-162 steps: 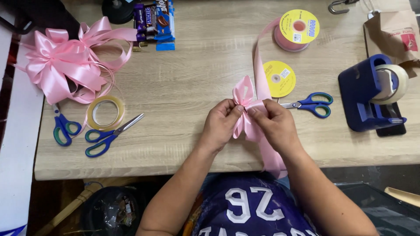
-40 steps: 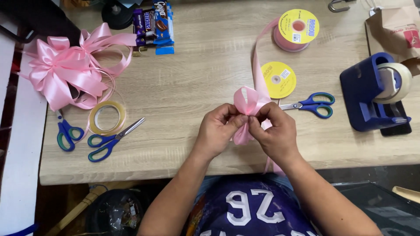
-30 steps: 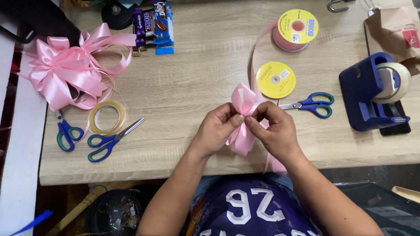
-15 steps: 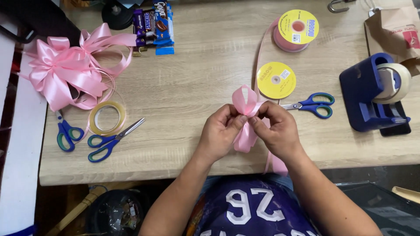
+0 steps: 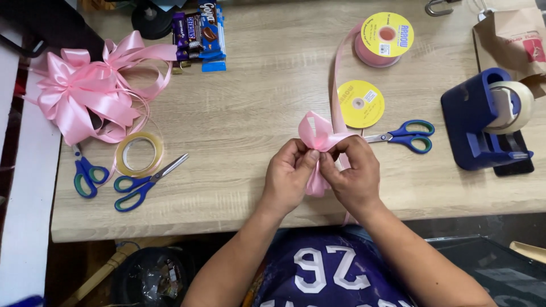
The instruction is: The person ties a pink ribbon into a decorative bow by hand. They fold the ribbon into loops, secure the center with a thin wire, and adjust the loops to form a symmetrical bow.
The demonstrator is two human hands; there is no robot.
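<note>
Both hands meet over the front middle of the wooden table (image 5: pixel 244 119). My left hand (image 5: pixel 289 177) and my right hand (image 5: pixel 354 173) pinch a small pink ribbon bow (image 5: pixel 317 134) between thumbs and fingertips, with its loops standing up above the fingers. One loop hangs down between the hands. A long pink ribbon strand (image 5: pixel 336 85) runs from the bow up to a pink ribbon spool (image 5: pixel 383 40) with a yellow label at the back.
A finished big pink bow (image 5: pixel 88 96) lies at the far left, next to a clear tape roll (image 5: pixel 139 153) and two blue-green scissors (image 5: pixel 141 185). A yellow spool (image 5: pixel 360 104), another pair of scissors (image 5: pixel 405 134), a blue tape dispenser (image 5: pixel 490 122), snack packs (image 5: pixel 200 31) and a brown paper bag (image 5: pixel 515 42) stand around.
The small bow has been turned and re-pinched between my fingers; its loops shifted slightly. Both hands stay in the same place over the table front.
</note>
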